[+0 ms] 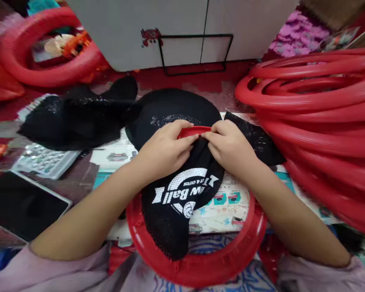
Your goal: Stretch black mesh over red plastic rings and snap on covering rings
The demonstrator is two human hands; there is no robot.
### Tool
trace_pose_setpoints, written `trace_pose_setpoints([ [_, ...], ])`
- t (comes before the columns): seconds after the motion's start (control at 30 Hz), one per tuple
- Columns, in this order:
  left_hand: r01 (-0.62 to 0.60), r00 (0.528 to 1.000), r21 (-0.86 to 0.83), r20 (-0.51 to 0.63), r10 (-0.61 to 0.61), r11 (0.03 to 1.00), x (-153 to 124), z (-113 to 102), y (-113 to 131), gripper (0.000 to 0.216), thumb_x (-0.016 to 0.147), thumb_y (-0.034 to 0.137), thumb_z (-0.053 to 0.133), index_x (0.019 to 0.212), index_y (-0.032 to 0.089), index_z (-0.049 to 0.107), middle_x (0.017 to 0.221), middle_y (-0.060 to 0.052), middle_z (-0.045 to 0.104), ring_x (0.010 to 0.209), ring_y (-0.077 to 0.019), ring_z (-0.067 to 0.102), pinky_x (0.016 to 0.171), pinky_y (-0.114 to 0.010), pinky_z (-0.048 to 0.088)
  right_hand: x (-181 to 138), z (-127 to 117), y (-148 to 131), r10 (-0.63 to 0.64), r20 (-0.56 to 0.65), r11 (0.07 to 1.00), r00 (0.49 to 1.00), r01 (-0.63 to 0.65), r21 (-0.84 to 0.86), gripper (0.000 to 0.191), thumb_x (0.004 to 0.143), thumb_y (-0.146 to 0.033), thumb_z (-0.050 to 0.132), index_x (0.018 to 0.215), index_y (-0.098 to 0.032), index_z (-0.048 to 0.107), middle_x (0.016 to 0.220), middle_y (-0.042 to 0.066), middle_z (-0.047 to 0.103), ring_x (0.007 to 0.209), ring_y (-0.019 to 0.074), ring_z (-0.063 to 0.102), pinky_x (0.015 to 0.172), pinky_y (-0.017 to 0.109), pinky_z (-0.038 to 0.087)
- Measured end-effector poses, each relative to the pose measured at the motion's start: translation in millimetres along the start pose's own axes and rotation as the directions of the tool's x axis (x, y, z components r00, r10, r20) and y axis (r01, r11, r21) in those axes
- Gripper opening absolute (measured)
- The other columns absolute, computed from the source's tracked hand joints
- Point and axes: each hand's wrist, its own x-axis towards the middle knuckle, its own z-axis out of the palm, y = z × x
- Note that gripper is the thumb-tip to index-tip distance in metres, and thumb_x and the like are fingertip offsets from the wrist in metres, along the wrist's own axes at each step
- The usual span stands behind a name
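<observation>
My left hand (174, 149) and my right hand (229, 147) are close together at the far side of a red plastic ring (197, 272). Both are closed, thumbs and fingertips pinching the edge of a black mesh fabric (167, 235) against the ring's far rim. A white print with the words "Ball" and "& CATCH" shows on the fabric, upside down to me. The fabric hangs over the ring's opening and its near left side. The ring tilts towards me, its near edge against my shirt. Behind my hands lies more black mesh fabric (182, 101).
Many red rings (319, 105) are stacked at the right, with another red ring (13, 48) at the upper left. At the left are a dark tablet-like panel (24, 202), a clear tray (45, 160) of small shiny parts and black cloth (76, 117). A black wire frame (197, 36) stands behind.
</observation>
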Motion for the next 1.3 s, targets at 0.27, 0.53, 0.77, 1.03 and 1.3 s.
trace_pose_setpoints([
  [0.27, 0.029, 0.999, 0.061, 0.034, -0.031, 0.998, 1.5, 9.1, 0.7, 0.034, 0.086, 0.014, 0.046, 0.113, 0.009, 0.065, 0.121, -0.021, 0.054, 0.109, -0.0326, 0.057, 0.091, -0.050, 0.051, 0.6, 4.1, -1.7, 0.088, 0.097, 0.996, 0.991, -0.086, -0.017, 0.032, 0.091, -0.011, 0.038, 0.080, -0.013, 0.069, 0.077, 0.009, 0.053, 0.075, 0.0203, 0.040, 0.072, 0.033, 0.039],
  [0.53, 0.073, 0.993, 0.110, 0.089, -0.083, 0.991, 2.3, 9.2, 0.6, 0.036, 0.088, 0.015, 0.045, 0.118, 0.012, 0.064, 0.125, -0.021, 0.049, 0.110, -0.0332, 0.054, 0.092, -0.050, 0.049, 4.1, -1.8, -7.9, 0.107, 0.226, 0.979, 0.968, -0.063, -0.194, 0.037, 0.094, -0.012, 0.034, 0.074, -0.014, 0.065, 0.077, 0.009, 0.050, 0.075, 0.0205, 0.037, 0.070, 0.032, 0.034],
  [0.77, 0.097, 0.989, 0.140, 0.095, -0.110, 0.985, 0.3, 13.5, 0.4, 0.036, 0.090, 0.015, 0.043, 0.119, 0.016, 0.063, 0.126, -0.019, 0.047, 0.108, -0.0305, 0.051, 0.091, -0.048, 0.049, 5.9, -1.1, -8.1, 0.099, 0.256, 0.966, 0.962, -0.031, -0.258, 0.031, 0.092, -0.011, 0.039, 0.076, -0.015, 0.066, 0.079, 0.009, 0.051, 0.076, 0.0213, 0.039, 0.069, 0.032, 0.034],
  [1.03, 0.144, 0.989, 0.009, 0.016, -0.145, 0.989, 2.4, 8.5, -1.1, 0.032, 0.090, 0.014, 0.041, 0.112, 0.010, 0.064, 0.117, -0.017, 0.053, 0.105, -0.0259, 0.053, 0.091, -0.043, 0.050, 3.3, -17.3, -14.3, 0.105, 0.218, 0.971, 0.970, -0.053, -0.232, 0.031, 0.094, -0.013, 0.037, 0.090, -0.014, 0.068, 0.083, 0.010, 0.058, 0.078, 0.0215, 0.046, 0.071, 0.032, 0.037],
  [1.3, 0.298, 0.955, 0.012, -0.016, -0.297, 0.955, 3.5, -6.1, 1.5, 0.032, 0.086, 0.014, 0.046, 0.114, 0.010, 0.061, 0.112, -0.015, 0.051, 0.093, -0.0220, 0.057, 0.087, -0.042, 0.053, 7.3, -34.7, -31.7, 0.307, 0.547, 0.949, 0.779, -0.294, -0.114, 0.019, 0.089, -0.023, 0.054, 0.103, -0.016, 0.064, 0.091, 0.007, 0.069, 0.079, 0.0210, 0.062, 0.063, 0.029, 0.038],
])
